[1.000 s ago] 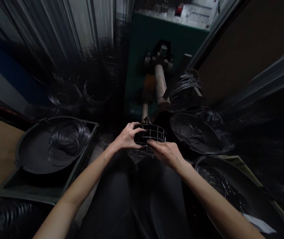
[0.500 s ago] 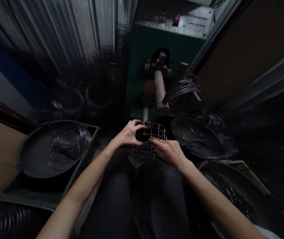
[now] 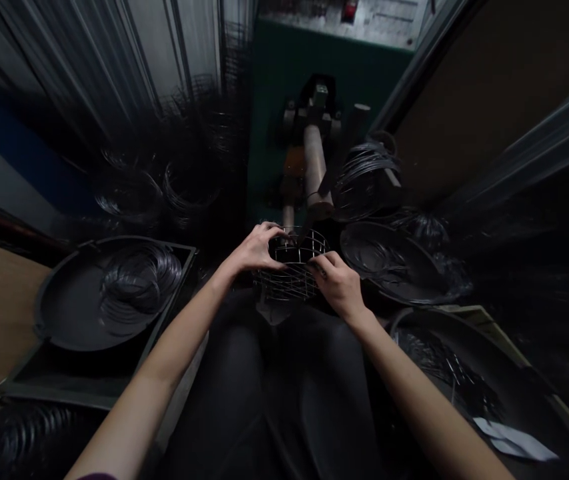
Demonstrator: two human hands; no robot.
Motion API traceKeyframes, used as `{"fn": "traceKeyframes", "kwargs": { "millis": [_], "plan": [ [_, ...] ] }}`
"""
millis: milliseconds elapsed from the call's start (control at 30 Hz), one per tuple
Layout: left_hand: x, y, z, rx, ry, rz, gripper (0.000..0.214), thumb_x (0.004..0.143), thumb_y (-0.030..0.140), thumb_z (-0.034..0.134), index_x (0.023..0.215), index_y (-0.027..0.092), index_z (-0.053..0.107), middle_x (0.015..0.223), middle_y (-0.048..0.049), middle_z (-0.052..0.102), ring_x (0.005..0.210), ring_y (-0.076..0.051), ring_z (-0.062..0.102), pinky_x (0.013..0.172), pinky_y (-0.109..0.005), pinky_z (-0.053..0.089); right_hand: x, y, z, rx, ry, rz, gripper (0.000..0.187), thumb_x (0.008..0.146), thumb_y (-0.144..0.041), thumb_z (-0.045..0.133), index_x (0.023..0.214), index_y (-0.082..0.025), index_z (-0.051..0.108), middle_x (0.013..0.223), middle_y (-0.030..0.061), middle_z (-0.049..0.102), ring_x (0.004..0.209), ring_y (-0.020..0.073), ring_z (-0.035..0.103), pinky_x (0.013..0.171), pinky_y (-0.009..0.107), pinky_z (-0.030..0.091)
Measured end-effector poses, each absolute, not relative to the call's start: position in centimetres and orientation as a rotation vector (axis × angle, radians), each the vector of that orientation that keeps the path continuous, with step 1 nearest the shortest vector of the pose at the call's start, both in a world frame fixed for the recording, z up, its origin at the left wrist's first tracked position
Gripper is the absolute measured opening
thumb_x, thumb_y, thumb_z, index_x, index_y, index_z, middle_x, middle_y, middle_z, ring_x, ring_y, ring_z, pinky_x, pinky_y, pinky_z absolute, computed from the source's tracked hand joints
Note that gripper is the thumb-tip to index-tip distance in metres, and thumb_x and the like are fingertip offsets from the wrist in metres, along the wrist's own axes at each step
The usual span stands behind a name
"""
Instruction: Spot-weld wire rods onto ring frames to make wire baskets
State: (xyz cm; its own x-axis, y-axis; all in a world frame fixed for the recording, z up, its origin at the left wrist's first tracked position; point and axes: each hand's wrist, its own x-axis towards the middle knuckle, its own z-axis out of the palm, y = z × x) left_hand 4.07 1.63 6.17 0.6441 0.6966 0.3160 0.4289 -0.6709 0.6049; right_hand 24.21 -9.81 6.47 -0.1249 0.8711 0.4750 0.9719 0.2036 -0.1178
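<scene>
Pinching a round wire basket (image 3: 289, 280) from opposite sides are the left hand (image 3: 255, 251) and right hand (image 3: 340, 287).

There was one left hand (image 3: 258, 249) and one right hand (image 3: 340, 285) — two in all — with one wire basket (image 3: 289, 283), three round dark trays (image 3: 64, 313) (image 3: 414, 287) (image 3: 524, 387), one green machine (image 3: 284, 80), one red switch (image 3: 349, 11) and two dark-trousered legs (image 3: 214, 387) (image 3: 339, 387).

Wire basket (image 3: 292, 281): between left hand (image 3: 257, 249) and right hand (image 3: 340, 285). Directly beyond the grip: machine (image 3: 284, 73). Beyond it, leftward: apparently wire coils (image 3: 132, 200). Left of the grip: basin (image 3: 67, 307) on crate (image 3: 59, 395), rings (image 3: 139, 277) inside. Right: far basin (image 3: 412, 285); near basin (image 3: 524, 393), containing wires (image 3: 457, 370), paper slip (image 3: 517, 441).
</scene>
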Motion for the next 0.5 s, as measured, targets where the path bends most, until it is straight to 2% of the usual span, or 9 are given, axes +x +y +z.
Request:
{"fn": "traceKeyframes", "kwargs": {
  "millis": [200,500],
  "plan": [
    [4.2,2.9,6.6,2.366,0.865,0.744,0.064,0.056,0.039,0.082,0.113,0.021,0.058,0.121,-0.0084,0.048,0.117,-0.027,0.047,0.103,-0.043,0.038,24.2,-8.1,6.9,-1.731,-1.993,-0.2,0.024,0.093,-0.036,0.047,0.089,-0.021,0.066,0.088,0.0041,0.061,0.065,0.0125,0.055,0.051,0.023,0.032],
    [5.1,5.1,7.5,2.307,0.836,0.836,0.077,0.053,0.035,0.083,0.12,0.019,0.048,0.118,-0.0086,0.054,0.108,-0.028,0.052,0.096,-0.043,0.042,24.8,-5.1,6.6,-1.701,-1.807,-0.007,0.029,0.087,-0.045,0.052,0.08,-0.02,0.065,0.078,0.0038,0.058,0.063,0.0142,0.052,0.057,0.025,0.038]
  ]
}}
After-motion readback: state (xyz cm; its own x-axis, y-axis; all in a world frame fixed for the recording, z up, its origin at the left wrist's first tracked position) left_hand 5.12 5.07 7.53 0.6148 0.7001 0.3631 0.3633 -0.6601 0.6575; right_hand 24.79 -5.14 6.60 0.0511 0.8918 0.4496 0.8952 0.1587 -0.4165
